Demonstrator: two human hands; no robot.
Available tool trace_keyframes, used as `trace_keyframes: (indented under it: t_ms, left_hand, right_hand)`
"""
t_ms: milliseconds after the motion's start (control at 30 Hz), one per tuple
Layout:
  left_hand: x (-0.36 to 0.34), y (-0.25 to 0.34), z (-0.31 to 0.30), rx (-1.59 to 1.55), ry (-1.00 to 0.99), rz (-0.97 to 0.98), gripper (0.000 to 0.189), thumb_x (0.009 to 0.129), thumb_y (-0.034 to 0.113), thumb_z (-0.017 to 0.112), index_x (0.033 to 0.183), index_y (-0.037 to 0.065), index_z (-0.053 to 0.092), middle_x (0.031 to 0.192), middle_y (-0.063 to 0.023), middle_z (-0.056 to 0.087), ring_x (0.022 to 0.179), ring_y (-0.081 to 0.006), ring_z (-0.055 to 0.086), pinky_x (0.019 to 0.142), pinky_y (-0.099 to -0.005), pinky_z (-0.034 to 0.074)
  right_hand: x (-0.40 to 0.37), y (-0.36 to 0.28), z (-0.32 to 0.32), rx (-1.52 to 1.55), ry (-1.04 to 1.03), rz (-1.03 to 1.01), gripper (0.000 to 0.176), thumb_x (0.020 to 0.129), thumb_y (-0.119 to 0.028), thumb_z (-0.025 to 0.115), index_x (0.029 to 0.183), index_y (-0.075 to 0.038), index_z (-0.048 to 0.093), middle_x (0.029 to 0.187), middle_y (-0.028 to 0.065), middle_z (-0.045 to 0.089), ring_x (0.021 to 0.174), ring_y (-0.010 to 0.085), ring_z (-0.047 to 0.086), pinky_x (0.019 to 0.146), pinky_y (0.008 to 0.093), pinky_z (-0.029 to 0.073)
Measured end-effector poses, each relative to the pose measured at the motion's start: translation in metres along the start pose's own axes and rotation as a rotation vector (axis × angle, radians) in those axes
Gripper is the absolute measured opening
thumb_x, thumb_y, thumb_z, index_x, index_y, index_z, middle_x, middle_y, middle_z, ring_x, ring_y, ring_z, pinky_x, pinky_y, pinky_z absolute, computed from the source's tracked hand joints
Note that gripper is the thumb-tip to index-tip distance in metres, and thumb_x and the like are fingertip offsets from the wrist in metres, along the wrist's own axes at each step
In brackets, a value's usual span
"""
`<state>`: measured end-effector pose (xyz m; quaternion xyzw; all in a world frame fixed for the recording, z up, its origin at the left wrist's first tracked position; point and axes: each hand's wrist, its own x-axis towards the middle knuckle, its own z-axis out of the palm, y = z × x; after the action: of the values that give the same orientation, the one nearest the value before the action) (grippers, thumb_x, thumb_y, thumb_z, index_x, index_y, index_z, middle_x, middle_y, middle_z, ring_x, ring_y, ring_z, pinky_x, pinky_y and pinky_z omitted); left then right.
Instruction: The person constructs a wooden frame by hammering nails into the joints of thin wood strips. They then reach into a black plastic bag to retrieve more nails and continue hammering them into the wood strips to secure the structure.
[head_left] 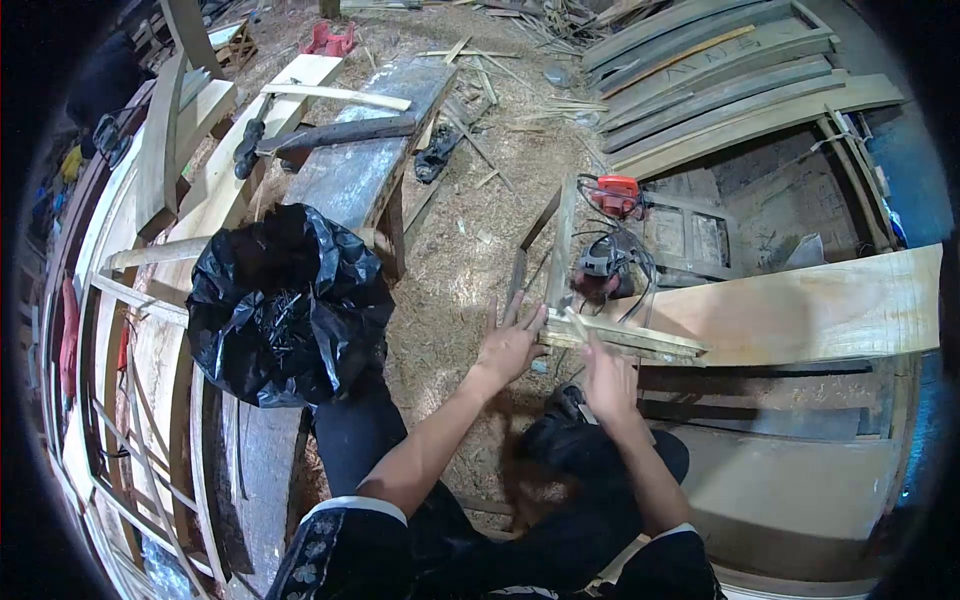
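Several thin wooden strips [640, 338] lie bundled along the left end of a wide pale board [800, 305]. My left hand [510, 345] is spread, its fingers stretched out right at the left ends of the strips. Closed around a thin pale stick [576, 322], my right hand [610, 385] stands over the near side of the bundle. The stick tilts up and left from the fingers. On the left, an open black plastic bag [350, 290] holds a pile of small dark slivers that look like nails [285, 320].
Behind the board sit a corded power tool [605, 258] and a red tool [616, 195]. A long worn plank bench [365, 150] stands ahead. Stacked timber [710, 70] fills the right; long beams [215, 160] line the left. Shavings cover the floor [470, 240].
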<state>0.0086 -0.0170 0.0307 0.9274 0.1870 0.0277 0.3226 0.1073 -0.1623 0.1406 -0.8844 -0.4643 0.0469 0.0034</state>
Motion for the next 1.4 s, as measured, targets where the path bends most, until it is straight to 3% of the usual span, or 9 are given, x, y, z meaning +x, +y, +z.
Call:
trace_keyframes:
  t_ms: [200, 333, 533, 600, 767, 900, 1067, 1167, 1400]
  left_hand:
    - [-0.002, -0.003, 0.004, 0.015, 0.041, 0.016, 0.076, 0.093, 0.039, 0.063, 0.155, 0.009, 0.031, 0.159, -0.0061, 0.038, 0.154, -0.0333, 0.013, 0.121, -0.0643, 0.003]
    - [0.0, -0.004, 0.008, -0.004, 0.03, 0.0, 0.077, 0.093, 0.038, 0.063, 0.157, 0.015, 0.027, 0.162, -0.0047, 0.032, 0.154, -0.0315, 0.013, 0.12, -0.0662, 0.004]
    - [0.001, -0.006, 0.01, 0.049, 0.014, -0.002, 0.077, 0.093, 0.043, 0.062, 0.157, 0.013, 0.029, 0.159, -0.0067, 0.037, 0.154, -0.0325, 0.012, 0.12, -0.0659, 0.003]
    - [-0.002, -0.006, 0.01, 0.042, 0.025, -0.002, 0.078, 0.093, 0.045, 0.062, 0.156, 0.013, 0.03, 0.159, -0.0065, 0.037, 0.154, -0.0326, 0.013, 0.119, -0.0669, 0.002]
    - [-0.004, -0.005, 0.017, -0.009, 0.013, -0.014, 0.079, 0.092, 0.047, 0.062, 0.156, 0.013, 0.03, 0.159, -0.0074, 0.037, 0.153, -0.0341, 0.014, 0.119, -0.0665, 0.002]
    - [-0.006, -0.002, 0.007, 0.027, 0.026, -0.007, 0.078, 0.093, 0.044, 0.062, 0.157, 0.014, 0.029, 0.159, -0.0083, 0.037, 0.153, -0.0344, 0.016, 0.12, -0.0659, 0.002]
    - [-0.004, -0.004, 0.004, 0.01, 0.042, -0.001, 0.074, 0.096, 0.041, 0.059, 0.158, 0.017, 0.027, 0.16, -0.0071, 0.035, 0.153, -0.0334, 0.016, 0.119, -0.0662, 0.003]
    - [-0.005, -0.003, 0.005, 0.025, 0.011, -0.025, 0.073, 0.096, 0.043, 0.058, 0.158, 0.018, 0.028, 0.16, -0.0066, 0.035, 0.153, -0.0342, 0.017, 0.119, -0.0661, 0.004]
    - [-0.003, -0.002, -0.006, 0.036, -0.017, -0.023, 0.077, 0.094, 0.051, 0.057, 0.158, 0.02, 0.027, 0.162, -0.0081, 0.032, 0.153, -0.0352, 0.016, 0.119, -0.066, 0.001]
  right_hand:
    - [-0.008, -0.005, 0.001, 0.153, 0.451, -0.118, 0.041, 0.102, -0.02, 0.05, 0.141, -0.006, 0.053, 0.088, 0.0227, 0.067, 0.068, 0.0402, 0.066, 0.06, 0.0515, 0.053]
    - [-0.004, 0.004, -0.003, 0.0, 0.147, 0.024, 0.041, 0.103, -0.021, 0.049, 0.141, -0.007, 0.053, 0.09, 0.022, 0.067, 0.069, 0.0388, 0.067, 0.06, 0.0506, 0.053]
    - [-0.005, 0.001, 0.004, 0.12, 0.512, -0.182, 0.042, 0.102, -0.024, 0.051, 0.142, -0.008, 0.053, 0.087, 0.0191, 0.066, 0.067, 0.0374, 0.066, 0.058, 0.0496, 0.052]
    - [-0.003, 0.0, 0.002, -0.143, -0.003, 0.042, 0.043, 0.1, -0.02, 0.055, 0.141, -0.009, 0.053, 0.087, 0.0177, 0.066, 0.068, 0.036, 0.066, 0.056, 0.0475, 0.052]
    - [-0.009, -0.015, -0.013, 0.136, 0.463, -0.153, 0.041, 0.101, -0.025, 0.054, 0.138, -0.009, 0.056, 0.09, 0.0207, 0.066, 0.069, 0.0387, 0.066, 0.059, 0.051, 0.052]
    - [-0.006, -0.003, 0.005, -0.054, 0.033, 0.09, 0.037, 0.101, -0.02, 0.053, 0.137, -0.01, 0.057, 0.09, 0.0234, 0.066, 0.07, 0.0392, 0.067, 0.062, 0.0503, 0.053]
    - [-0.01, -0.021, -0.02, 0.247, 0.375, -0.025, 0.04, 0.102, -0.023, 0.05, 0.138, -0.008, 0.055, 0.101, 0.0282, 0.067, 0.08, 0.0471, 0.066, 0.068, 0.0543, 0.051]
    - [-0.011, 0.001, 0.01, 0.102, 0.037, 0.114, 0.039, 0.102, -0.018, 0.049, 0.14, -0.012, 0.055, 0.102, 0.0269, 0.067, 0.079, 0.0471, 0.065, 0.07, 0.0529, 0.052]
    - [-0.011, -0.007, 0.008, 0.237, 0.479, -0.139, 0.038, 0.103, -0.022, 0.05, 0.138, -0.009, 0.057, 0.084, 0.0214, 0.067, 0.065, 0.0406, 0.065, 0.061, 0.0481, 0.053]
